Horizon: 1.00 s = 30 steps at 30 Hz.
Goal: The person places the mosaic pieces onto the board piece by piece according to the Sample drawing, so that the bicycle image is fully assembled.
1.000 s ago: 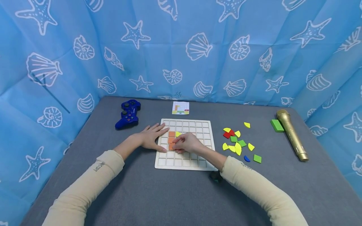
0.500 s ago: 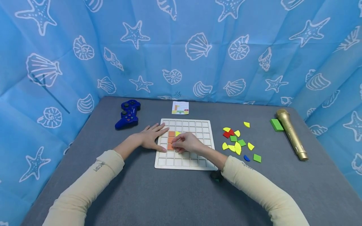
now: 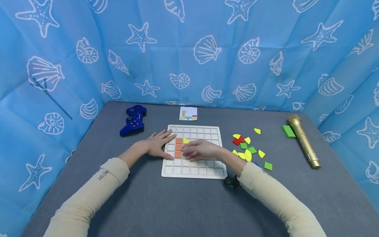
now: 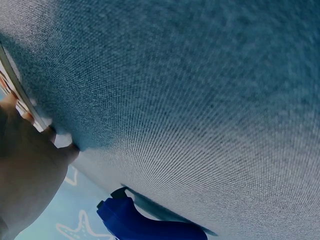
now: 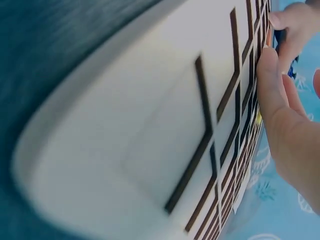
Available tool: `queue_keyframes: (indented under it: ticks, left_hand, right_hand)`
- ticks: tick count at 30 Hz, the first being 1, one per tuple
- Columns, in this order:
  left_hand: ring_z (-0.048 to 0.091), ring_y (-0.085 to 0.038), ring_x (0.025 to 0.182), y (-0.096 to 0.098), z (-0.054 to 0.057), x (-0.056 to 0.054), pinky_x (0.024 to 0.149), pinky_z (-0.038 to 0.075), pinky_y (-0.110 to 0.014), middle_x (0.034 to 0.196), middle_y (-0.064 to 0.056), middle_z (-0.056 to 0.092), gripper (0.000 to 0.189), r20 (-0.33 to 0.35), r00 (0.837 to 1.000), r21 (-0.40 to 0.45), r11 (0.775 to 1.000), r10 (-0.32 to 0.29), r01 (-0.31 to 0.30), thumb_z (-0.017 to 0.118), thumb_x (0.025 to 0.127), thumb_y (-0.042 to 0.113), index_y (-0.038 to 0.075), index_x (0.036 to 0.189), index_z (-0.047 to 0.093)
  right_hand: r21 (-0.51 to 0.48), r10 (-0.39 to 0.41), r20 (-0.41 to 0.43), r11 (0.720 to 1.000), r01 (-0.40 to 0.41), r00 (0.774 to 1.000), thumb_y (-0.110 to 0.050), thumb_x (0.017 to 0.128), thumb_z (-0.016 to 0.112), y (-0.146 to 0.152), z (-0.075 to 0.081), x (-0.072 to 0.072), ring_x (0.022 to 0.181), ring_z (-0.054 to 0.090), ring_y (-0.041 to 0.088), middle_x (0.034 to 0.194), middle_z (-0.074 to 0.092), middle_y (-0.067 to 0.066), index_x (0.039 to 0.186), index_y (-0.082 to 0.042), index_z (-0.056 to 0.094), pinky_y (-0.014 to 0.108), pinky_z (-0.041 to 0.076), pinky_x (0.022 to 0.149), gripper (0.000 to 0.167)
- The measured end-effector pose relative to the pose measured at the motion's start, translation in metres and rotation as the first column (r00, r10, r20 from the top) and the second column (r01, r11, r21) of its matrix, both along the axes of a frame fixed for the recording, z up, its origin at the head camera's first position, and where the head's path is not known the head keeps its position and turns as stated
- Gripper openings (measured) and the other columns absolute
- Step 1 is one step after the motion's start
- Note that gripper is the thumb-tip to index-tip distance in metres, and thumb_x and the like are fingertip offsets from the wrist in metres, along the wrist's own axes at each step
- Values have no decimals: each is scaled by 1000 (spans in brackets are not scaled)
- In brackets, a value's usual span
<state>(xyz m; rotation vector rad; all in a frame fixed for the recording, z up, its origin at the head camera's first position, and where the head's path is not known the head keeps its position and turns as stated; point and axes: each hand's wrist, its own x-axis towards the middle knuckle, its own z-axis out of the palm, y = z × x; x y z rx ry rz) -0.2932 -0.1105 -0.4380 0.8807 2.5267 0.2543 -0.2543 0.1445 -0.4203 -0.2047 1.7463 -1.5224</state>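
A white grid board (image 3: 193, 171) lies on the table. Three orange square tiles (image 3: 178, 147) form a column on its left part, with a yellow tile (image 3: 186, 141) beside the top one. My left hand (image 3: 155, 145) rests with spread fingers on the board's left edge. Just right of the orange tiles is my right hand (image 3: 202, 149), its fingers bent loosely over the board and partly covering the yellow tile. In the right wrist view, the right hand (image 5: 287, 115) shows its thumb close to the grid (image 5: 220, 100), and no tile shows between its fingers.
Loose yellow, red and green tiles (image 3: 243, 146) lie right of the board. A printed pattern card (image 3: 188, 113) is behind it. A blue game controller (image 3: 134, 120) sits at the left. A gold microphone (image 3: 304, 141) and a green block (image 3: 288, 131) are at the far right.
My right hand has shifted slightly right, away from the orange column, and its fingers have loosened; more of the lowest orange tile now shows. The left hand has stayed in place.
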Motion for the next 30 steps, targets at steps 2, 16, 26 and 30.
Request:
queue_keyframes:
  ticks: [2,16,26,30]
  left_hand:
    - [-8,-30,143,0,1,0,110,-1,-55,159,-5,-5,106,1,1000,3,1000,-3,3,54,77,76,24,155,5]
    - [-8,-30,143,0,3,2,110,-2,-56,159,-4,-6,103,9,1000,18,1000,-20,20,57,79,72,25,155,5]
    - [-7,-30,143,-2,3,1,110,-1,-56,159,-4,-5,103,-9,1000,15,1000,-20,20,57,80,71,25,155,4]
    - [-7,-31,143,-3,3,1,110,-1,-57,159,-4,-6,103,-11,1000,20,1000,-22,22,57,80,71,24,155,4]
  right_hand:
    - [-5,-7,22,1000,7,1000,-15,99,54,6,2,0,100,62,24,120,61,17,136,1,48,39,48,91,41]
    - [-105,-153,-2,983,152,988,-19,103,45,71,12,-2,101,62,21,133,48,28,141,9,36,44,42,97,48]
    - [-141,-279,-10,951,275,960,-24,103,44,122,18,3,115,56,25,129,52,23,145,10,25,45,31,104,58]
    - [-92,-309,-51,948,304,950,-27,103,44,140,15,6,117,54,25,130,51,22,146,9,24,42,34,103,59]
